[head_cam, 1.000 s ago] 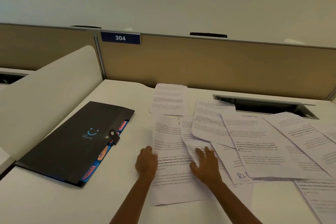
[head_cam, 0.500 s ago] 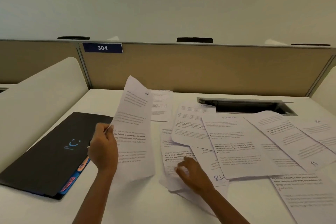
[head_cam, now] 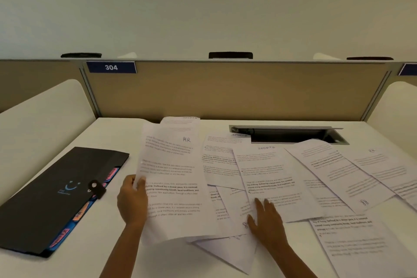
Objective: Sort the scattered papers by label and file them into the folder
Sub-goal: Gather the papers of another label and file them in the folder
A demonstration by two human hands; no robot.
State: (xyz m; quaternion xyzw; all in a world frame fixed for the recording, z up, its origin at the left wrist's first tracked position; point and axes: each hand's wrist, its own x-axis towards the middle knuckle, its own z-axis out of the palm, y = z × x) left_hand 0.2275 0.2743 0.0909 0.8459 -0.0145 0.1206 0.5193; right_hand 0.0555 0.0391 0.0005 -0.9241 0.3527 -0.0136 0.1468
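paper marked hr is hanging upright in my left hand, grip pinching its left edge; black folder is lying at nine o'clock, nearer this hand. right hand is pressing flat on the scattered papers.

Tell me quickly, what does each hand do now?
Left hand: grips the HR sheet.
Right hand: open, fingers resting on the spread papers.

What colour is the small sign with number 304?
The 304 sign is dark blue with white digits, seen in the head view.
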